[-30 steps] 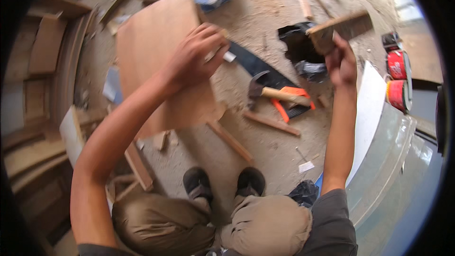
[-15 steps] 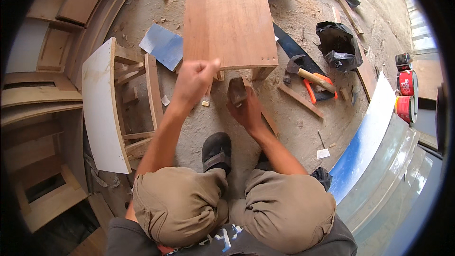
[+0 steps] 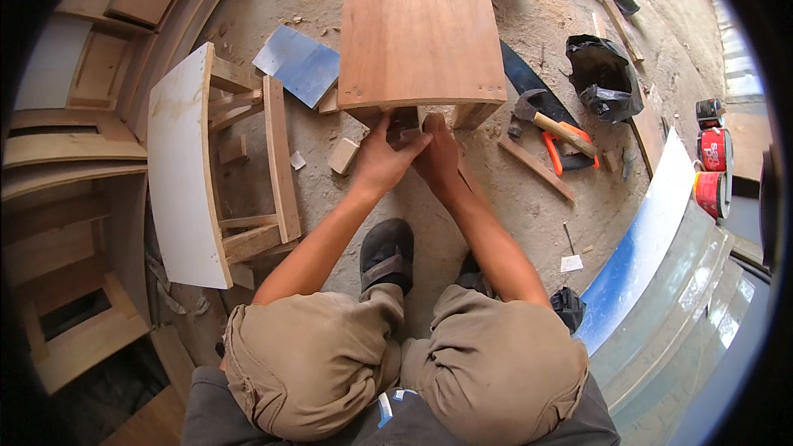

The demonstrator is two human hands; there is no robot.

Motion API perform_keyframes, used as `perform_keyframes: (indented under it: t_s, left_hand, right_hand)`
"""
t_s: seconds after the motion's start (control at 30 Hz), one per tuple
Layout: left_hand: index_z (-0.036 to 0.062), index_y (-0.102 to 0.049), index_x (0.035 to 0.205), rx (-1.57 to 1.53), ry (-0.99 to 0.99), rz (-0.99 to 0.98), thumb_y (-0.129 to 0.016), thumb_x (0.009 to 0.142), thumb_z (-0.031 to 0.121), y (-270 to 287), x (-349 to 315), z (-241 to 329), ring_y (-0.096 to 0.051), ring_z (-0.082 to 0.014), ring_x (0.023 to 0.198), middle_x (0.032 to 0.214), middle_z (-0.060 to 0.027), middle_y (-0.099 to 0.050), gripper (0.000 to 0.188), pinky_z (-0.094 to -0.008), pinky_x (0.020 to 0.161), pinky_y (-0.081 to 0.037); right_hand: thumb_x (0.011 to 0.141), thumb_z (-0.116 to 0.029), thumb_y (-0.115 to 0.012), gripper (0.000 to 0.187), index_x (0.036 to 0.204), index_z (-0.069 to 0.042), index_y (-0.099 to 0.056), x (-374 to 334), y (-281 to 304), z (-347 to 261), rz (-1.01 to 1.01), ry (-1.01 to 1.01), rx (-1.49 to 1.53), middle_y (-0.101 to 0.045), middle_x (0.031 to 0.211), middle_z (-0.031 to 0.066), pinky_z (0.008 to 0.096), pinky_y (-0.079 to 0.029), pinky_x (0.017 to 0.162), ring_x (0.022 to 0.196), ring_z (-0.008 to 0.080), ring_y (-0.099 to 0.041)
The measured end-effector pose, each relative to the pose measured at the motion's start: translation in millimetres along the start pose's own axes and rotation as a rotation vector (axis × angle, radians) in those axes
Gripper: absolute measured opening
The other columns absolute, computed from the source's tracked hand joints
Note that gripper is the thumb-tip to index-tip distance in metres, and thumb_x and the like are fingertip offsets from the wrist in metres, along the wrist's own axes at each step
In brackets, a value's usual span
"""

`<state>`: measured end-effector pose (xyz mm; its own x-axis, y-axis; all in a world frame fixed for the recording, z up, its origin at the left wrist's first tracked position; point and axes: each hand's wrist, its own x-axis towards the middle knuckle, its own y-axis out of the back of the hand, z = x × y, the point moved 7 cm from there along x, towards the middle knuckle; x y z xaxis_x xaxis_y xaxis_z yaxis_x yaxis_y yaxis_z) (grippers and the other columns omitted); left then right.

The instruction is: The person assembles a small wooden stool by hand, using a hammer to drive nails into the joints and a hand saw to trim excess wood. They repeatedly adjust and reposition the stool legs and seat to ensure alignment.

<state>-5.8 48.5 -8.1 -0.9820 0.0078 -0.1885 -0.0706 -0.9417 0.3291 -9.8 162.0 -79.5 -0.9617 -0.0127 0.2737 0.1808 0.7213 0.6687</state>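
The left hand (image 3: 385, 157) has its fingers curled at the box's (image 3: 421, 29) near edge, just beside the right hand's (image 3: 438, 155) bent fingers; I cannot tell what either grips. The box, reddish-brown and grained, stands on the floor (image 3: 541, 235), dotted near its front corners.

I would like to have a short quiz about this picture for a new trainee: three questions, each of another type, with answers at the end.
1. True or false: the hammer lies partly over the orange-handled saw.
2. Where are the left hand and the right hand, relative to the wooden box?
a) On its top, far apart
b) At its near end, close together
3. Complete: the open plastic bag is ____ in colour.

Key: 1 true; 2 b; 3 black.
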Motion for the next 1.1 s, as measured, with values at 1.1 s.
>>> perform_keyframes:
  t_s: [1.1]
  left_hand:
    - [0.0012,-0.067,0.089,-0.039,-0.347,0.340,-0.070,0.094,0.016,72.7,5.5,-12.9,-0.064,-0.0093,0.063,0.071,-0.0030,-0.067,0.016,-0.0241,0.058,-0.050]
  right_hand:
    - [0.077,-0.029,-0.085,0.055,0.111,-0.003,-0.050,24.3,-3.1,21.8,-0.193,-0.031,0.248,-0.056,0.108,0.0212,0.0486,-0.052,0.079,0.100,0.0429,-0.060]
